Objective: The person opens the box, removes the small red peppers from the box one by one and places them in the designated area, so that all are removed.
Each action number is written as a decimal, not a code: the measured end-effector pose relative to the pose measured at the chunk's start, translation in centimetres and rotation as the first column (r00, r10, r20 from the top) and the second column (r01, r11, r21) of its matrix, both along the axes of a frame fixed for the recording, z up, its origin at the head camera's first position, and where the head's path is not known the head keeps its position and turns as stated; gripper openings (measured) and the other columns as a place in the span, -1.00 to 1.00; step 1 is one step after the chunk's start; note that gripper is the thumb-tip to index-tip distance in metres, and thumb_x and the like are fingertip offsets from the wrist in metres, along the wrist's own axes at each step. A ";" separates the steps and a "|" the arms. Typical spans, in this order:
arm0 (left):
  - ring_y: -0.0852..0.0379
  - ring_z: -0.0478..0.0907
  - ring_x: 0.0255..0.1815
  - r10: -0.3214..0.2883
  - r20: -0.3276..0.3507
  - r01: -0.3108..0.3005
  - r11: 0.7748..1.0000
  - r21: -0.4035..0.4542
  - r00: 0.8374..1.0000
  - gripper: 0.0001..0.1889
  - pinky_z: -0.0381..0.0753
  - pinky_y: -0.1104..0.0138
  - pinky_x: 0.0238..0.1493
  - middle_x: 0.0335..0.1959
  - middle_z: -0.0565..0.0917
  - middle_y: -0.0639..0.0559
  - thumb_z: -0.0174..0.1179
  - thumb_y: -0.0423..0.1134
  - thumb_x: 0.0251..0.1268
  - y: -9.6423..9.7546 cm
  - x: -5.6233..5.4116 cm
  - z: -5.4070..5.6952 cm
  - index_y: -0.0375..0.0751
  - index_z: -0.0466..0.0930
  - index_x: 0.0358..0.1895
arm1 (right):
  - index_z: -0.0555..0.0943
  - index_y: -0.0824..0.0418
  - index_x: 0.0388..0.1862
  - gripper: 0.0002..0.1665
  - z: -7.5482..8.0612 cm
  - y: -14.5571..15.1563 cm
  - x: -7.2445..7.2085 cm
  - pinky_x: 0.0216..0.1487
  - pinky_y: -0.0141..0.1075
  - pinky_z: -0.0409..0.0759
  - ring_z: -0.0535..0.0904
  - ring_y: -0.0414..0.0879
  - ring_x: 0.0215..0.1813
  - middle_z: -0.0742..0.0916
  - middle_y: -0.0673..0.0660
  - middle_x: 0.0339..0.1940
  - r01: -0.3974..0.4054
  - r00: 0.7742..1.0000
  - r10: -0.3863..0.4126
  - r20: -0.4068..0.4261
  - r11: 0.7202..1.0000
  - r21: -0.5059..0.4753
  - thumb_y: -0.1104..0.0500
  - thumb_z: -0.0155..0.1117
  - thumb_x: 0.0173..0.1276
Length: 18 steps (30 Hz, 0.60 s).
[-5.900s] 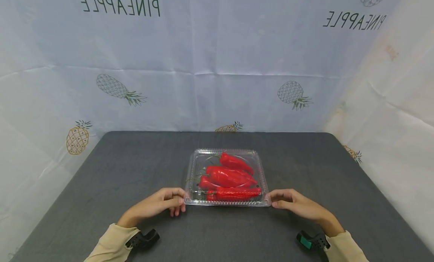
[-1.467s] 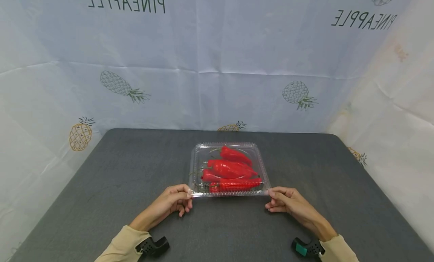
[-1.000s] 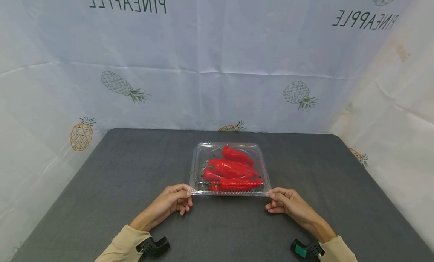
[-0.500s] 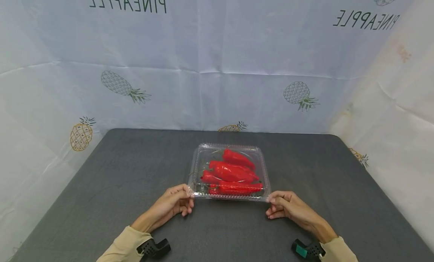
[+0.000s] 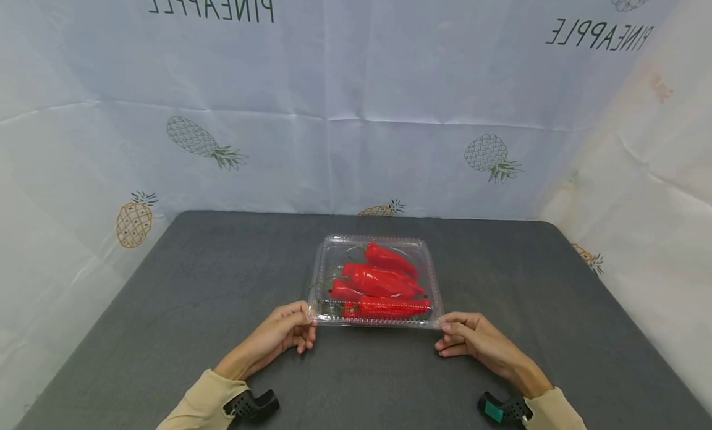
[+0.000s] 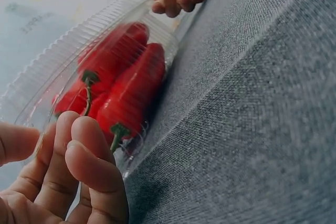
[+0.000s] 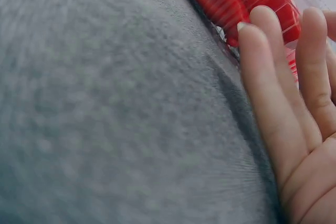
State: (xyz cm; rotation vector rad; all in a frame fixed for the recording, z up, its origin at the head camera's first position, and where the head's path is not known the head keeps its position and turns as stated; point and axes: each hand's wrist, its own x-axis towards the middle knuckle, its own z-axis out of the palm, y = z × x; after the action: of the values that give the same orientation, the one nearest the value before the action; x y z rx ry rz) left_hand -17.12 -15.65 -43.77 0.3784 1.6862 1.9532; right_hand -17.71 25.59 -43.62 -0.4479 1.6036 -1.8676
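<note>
A clear plastic clamshell box [image 5: 319,275] with a ribbed rim lies in the middle of the head view, its lid down. Several red peppers [image 5: 381,280] with green stems show through it. My left hand [image 5: 278,334] pinches the box's near left corner between thumb and index finger. At the near right corner, my right hand [image 5: 481,340] pinches the rim the same way. In the left wrist view, the other left fingers [image 6: 92,153] curl loosely beside the box. The right wrist view shows right fingers [image 7: 273,98] extended below it; that thumb's grip is out of sight there.
The box is over a dark grey cloth-covered table [image 5: 233,257] with rounded far corners. Behind it hangs a white curtain [image 5: 389,65] with pineapple prints, which also runs along both sides. Black bands [image 5: 251,405] circle the wrists over beige sleeves.
Compared with several seconds ago, thumbs and index fingers now pinch the near corners, and the box sits slightly farther off. During the last second, its right side dipped slightly in the head view.
</note>
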 end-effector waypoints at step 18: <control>0.26 0.61 -0.44 -0.038 0.002 0.038 0.999 -0.005 0.999 -0.79 0.61 0.47 -0.42 -0.46 0.62 0.14 -0.11 -0.27 0.55 0.3 0.3 0.2 -0.11 0.49 -0.29 | 0.61 0.16 0.08 -0.72 0.2 -0.3 0.2 -0.02 -0.24 0.76 0.74 -0.18 -0.01 0.73 -0.03 -0.11 -0.011 0.998 0.014 -0.059 0.998 0.055 0.26 -0.02 0.58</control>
State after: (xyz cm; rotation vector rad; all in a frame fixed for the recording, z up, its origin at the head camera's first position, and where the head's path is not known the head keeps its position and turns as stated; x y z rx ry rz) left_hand -16.82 -15.33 -43.60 0.4035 1.6701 1.9212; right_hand -17.54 25.29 -43.45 -0.4925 1.6823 -1.8121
